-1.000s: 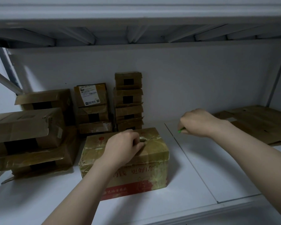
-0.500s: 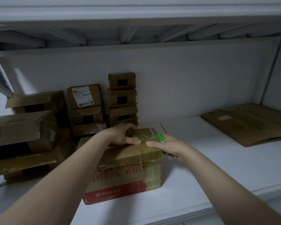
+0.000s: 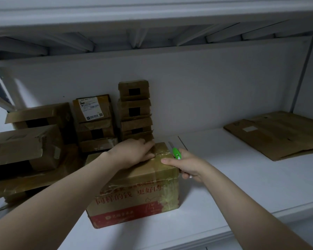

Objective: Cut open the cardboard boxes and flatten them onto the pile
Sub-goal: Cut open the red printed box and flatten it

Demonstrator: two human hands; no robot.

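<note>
A taped cardboard box point(image 3: 134, 195) with red print on its front stands on the white shelf point(image 3: 224, 177) in the middle. My left hand point(image 3: 134, 152) rests on the box's top, fingers spread over the tape seam. My right hand point(image 3: 186, 164) grips a green utility knife point(image 3: 176, 153) at the box's top right edge, its blade pointing away toward the wall. The index finger of that hand lies along the box's top edge.
Several taped boxes point(image 3: 134, 109) are stacked against the back wall and to the left point(image 3: 23, 147). A pile of flattened cardboard point(image 3: 278, 132) lies at the right end of the shelf. Another shelf hangs close overhead.
My right hand came from the back right with the knife to the box's top right edge. My left hand shifted its hold on the box top, fingers now spread over the seam.
</note>
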